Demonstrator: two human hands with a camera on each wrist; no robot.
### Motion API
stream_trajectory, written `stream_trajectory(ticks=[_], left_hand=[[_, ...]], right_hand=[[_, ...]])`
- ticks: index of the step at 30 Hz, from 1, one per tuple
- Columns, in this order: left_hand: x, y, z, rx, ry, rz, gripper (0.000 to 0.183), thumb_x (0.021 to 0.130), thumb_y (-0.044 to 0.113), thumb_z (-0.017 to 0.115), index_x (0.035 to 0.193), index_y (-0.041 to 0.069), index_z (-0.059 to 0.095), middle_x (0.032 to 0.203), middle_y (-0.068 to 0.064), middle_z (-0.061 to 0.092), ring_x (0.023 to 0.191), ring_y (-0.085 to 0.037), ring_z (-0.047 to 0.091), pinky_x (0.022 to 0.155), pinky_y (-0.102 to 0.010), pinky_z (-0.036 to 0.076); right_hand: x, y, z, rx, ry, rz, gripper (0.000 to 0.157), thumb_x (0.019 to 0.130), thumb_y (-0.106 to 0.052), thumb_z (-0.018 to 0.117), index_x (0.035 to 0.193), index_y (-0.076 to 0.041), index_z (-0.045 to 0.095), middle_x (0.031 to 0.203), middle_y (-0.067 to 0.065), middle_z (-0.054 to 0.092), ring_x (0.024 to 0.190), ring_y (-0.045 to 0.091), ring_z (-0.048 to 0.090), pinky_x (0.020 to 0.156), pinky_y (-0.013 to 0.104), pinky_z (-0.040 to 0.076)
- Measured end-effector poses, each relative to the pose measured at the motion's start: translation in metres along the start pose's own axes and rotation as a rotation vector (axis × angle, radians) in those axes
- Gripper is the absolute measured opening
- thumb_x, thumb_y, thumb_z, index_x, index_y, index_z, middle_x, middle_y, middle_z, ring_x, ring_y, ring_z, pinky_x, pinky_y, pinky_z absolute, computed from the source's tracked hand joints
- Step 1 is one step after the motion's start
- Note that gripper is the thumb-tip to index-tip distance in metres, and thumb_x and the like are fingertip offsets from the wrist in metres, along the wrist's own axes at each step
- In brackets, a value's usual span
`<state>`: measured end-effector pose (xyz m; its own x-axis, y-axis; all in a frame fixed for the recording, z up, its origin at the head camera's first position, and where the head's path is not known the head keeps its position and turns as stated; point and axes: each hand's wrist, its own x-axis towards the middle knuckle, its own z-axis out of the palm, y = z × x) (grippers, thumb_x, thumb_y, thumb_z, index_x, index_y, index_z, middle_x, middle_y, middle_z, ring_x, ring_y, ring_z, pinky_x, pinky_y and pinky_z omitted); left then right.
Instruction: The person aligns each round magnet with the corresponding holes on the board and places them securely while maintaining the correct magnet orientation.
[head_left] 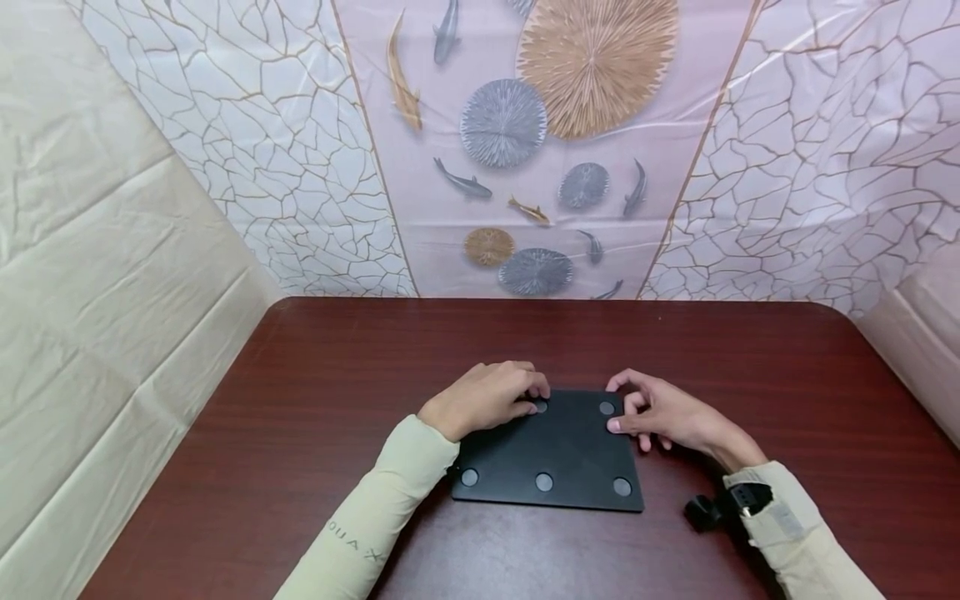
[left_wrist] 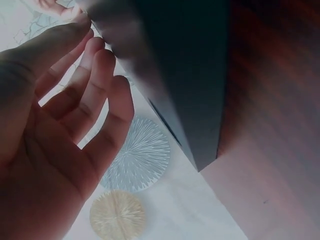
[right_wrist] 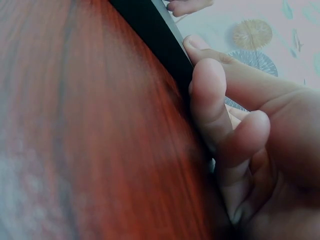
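Note:
A flat black rectangular board [head_left: 558, 446] with several round grey pads lies on the table in the head view. My left hand [head_left: 491, 398] reaches over its far left part, fingertips at a pad [head_left: 540, 407] near the far edge. In the left wrist view the left hand's fingers [left_wrist: 120, 105] are loosely bent beside the board [left_wrist: 187, 75]. At the far right corner my right hand [head_left: 667, 414] pinches the board's right edge, thumb on top. The right wrist view shows the right hand's fingers [right_wrist: 209, 85] bent against the board's edge [right_wrist: 155, 35]. The board's far left corner is hidden.
The dark red-brown wooden table [head_left: 337, 367] extends around the board. A patterned backdrop [head_left: 285, 125] stands behind it, and a pale cloth [head_left: 112, 275] hangs at the left. A black strapped device [head_left: 720, 504] is on the right wrist.

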<state>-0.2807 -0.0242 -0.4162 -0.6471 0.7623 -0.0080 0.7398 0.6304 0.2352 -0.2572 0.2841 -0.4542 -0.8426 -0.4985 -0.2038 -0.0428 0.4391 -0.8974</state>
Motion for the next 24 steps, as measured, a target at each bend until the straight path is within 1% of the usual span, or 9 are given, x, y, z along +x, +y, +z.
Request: stream_trajectory(ticks=[3,7,11,15,20,24], left_hand=[[-0.001,-0.002,-0.002,-0.017,-0.018,-0.006,0.024,0.102,0.023,0.073,0.125,0.022,0.074,0.120,0.006,0.068,0.101,-0.006,0.066,0.081,-0.029,0.056],[-0.002,-0.006,-0.007,-0.080,-0.048,-0.010,0.027,0.099,0.021,0.077,0.126,0.022,0.074,0.118,0.007,0.067,0.101,-0.006,0.064,0.084,-0.027,0.055],[-0.006,-0.010,-0.016,-0.167,-0.068,0.003,0.030,0.097,0.019,0.079,0.127,0.020,0.073,0.118,0.005,0.067,0.103,-0.009,0.063,0.088,-0.026,0.053],[-0.011,-0.014,-0.027,-0.243,-0.067,0.013,0.030,0.098,0.017,0.077,0.128,0.014,0.073,0.121,-0.001,0.069,0.105,-0.014,0.064,0.092,-0.028,0.053],[-0.019,-0.024,-0.041,-0.283,-0.049,-0.011,0.032,0.099,0.017,0.077,0.129,0.010,0.071,0.124,-0.005,0.069,0.107,-0.018,0.065,0.094,-0.033,0.053],[-0.028,-0.033,-0.048,-0.281,-0.057,-0.061,0.034,0.100,0.019,0.076,0.132,0.010,0.070,0.125,-0.006,0.068,0.107,-0.019,0.065,0.094,-0.035,0.053]], right_hand=[[0.000,0.000,0.001,0.002,0.000,-0.001,0.057,0.096,-0.017,0.080,0.133,0.003,0.042,0.068,0.009,0.060,0.049,0.015,0.062,0.039,0.022,0.041],[0.000,0.000,0.001,0.000,0.003,-0.004,0.056,0.096,-0.017,0.080,0.133,0.002,0.043,0.068,0.008,0.060,0.049,0.015,0.061,0.039,0.022,0.041],[0.000,0.000,0.000,-0.005,0.000,-0.003,0.056,0.096,-0.017,0.080,0.133,0.002,0.043,0.068,0.008,0.060,0.050,0.016,0.062,0.039,0.022,0.041],[-0.001,0.000,-0.001,-0.011,0.000,-0.005,0.056,0.096,-0.018,0.079,0.133,0.002,0.043,0.068,0.009,0.060,0.050,0.017,0.062,0.039,0.023,0.041],[0.000,0.000,-0.002,-0.009,0.005,-0.007,0.056,0.096,-0.017,0.079,0.133,0.003,0.042,0.068,0.009,0.060,0.050,0.016,0.061,0.039,0.022,0.041],[0.001,-0.001,-0.001,-0.009,-0.004,0.001,0.055,0.097,-0.017,0.079,0.133,0.002,0.042,0.068,0.009,0.060,0.050,0.016,0.062,0.039,0.023,0.041]])
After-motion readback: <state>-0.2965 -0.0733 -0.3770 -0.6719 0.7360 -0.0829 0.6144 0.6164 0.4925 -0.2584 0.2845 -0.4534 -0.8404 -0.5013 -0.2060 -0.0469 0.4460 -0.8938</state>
